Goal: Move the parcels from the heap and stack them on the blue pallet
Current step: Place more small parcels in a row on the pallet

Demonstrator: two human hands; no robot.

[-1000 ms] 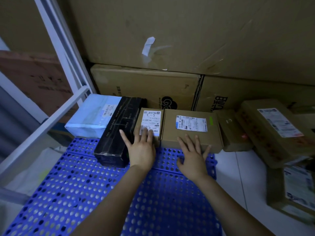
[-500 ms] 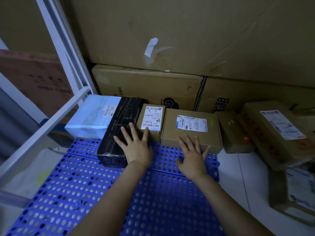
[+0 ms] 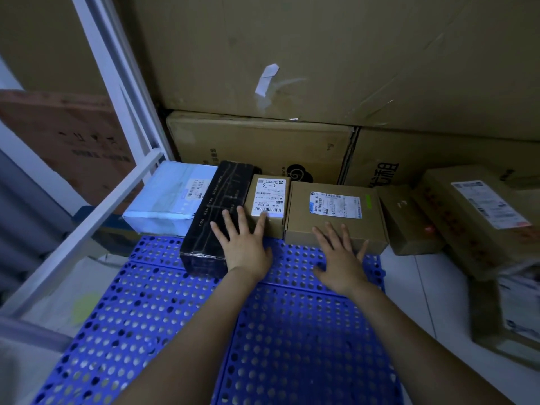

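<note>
Along the far edge of the pallet [image 3: 263,331] four parcels sit in a row: from the pallet's left side, a blue parcel [image 3: 169,197], a black parcel [image 3: 216,211], a small box [image 3: 268,206] and a wide box [image 3: 333,214]. They stand against the cartons [image 3: 263,147] behind the pallet. The heap [image 3: 473,217] lies off the pallet's right side, on the floor [image 3: 409,287].

Both hands are flat and hold nothing. The left hand [image 3: 242,244] has its fingers spread wide and straight, lying across the near end of the black parcel and onto the small box. The right hand [image 3: 342,258] lies with straight fingers on the near edge of the wide box, its heel over the pallet deck.

The step looks like squaring up this first row before more is brought over. To do it well, I would press low on the near faces with the palms, so the boxes slide on the deck rather than tip. The black parcel juts nearer the pallet's middle than its neighbours, so it likely needs the firmer push or a small turn. Pushing both hands together should close the seam between the two brown boxes. The wide box reaches about to the pallet's right edge; it is best kept from overhanging there. A flush, level row will carry the next layer safely.
</note>
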